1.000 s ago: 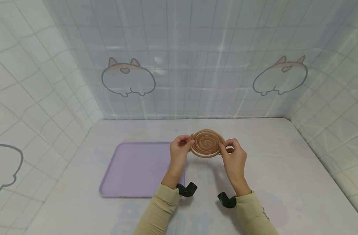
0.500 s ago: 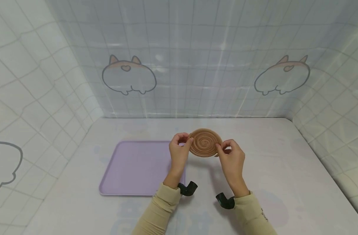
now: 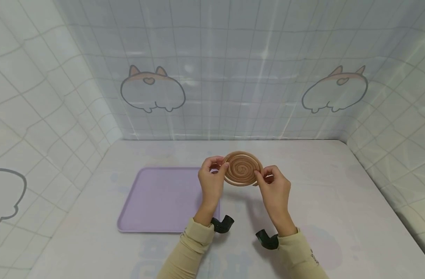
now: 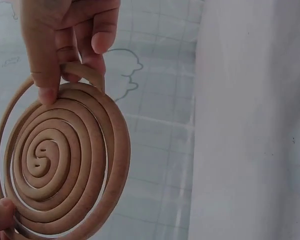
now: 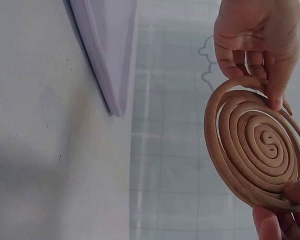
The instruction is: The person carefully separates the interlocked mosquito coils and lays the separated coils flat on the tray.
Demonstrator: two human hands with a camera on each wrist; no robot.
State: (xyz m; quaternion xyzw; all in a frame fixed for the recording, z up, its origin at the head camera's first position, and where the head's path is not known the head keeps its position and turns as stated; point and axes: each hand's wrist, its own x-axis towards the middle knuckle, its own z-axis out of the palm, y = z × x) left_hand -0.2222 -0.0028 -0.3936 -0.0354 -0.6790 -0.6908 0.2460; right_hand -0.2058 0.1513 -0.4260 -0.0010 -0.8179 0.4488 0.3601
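A brown mosquito coil (image 3: 242, 169) is held up over the table, its flat spiral face tilted toward me. My left hand (image 3: 211, 182) pinches its left edge, thumb on the face and fingers behind. Opposite, my right hand (image 3: 276, 190) pinches the right edge in the same way. In the left wrist view, the outer turns of the coil (image 4: 121, 160) stand apart from the inner spiral, leaving gaps. From the right wrist, an outer turn (image 5: 212, 125) also shows lifted away from the rest. Two small slots mark the centre.
A lilac tray (image 3: 163, 199) lies on the white-covered table (image 3: 338, 193) at the left, partly behind my left forearm. Black curved wrist mounts (image 3: 268, 239) sit at both cuffs. Tile-patterned sheets (image 3: 240, 77) close off the back and sides.
Both hands and the coil have shifted slightly left. The gap between the outer turn and the inner spiral narrowed half a second ago and shows wider again now.
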